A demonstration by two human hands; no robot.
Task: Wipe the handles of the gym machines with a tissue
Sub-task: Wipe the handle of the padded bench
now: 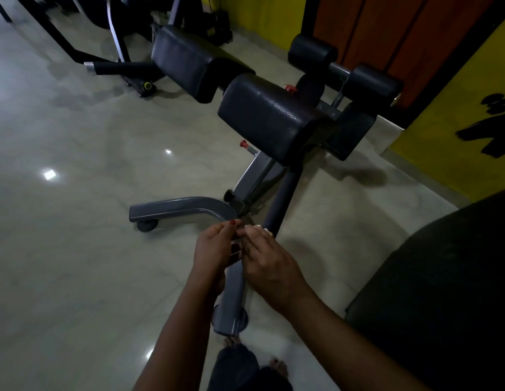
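A grey-framed back-extension bench (259, 176) with black pads (273, 119) stands on the floor ahead of me. Its dark padded handle bar (285, 198) slants down toward my hands. My left hand (214, 249) and my right hand (268, 263) meet above the grey base leg (231, 294). Between their fingertips they pinch a small white tissue (255, 227), of which only bits show. Most of the tissue is hidden by my fingers.
Black foam rollers (369, 80) sit at the bench's far end near a yellow wall (448, 131). Another machine with a black handle (116, 67) stands at the back left. A dark padded seat (443, 292) fills the right. My feet (276, 365) are on the glossy tiled floor (76, 221).
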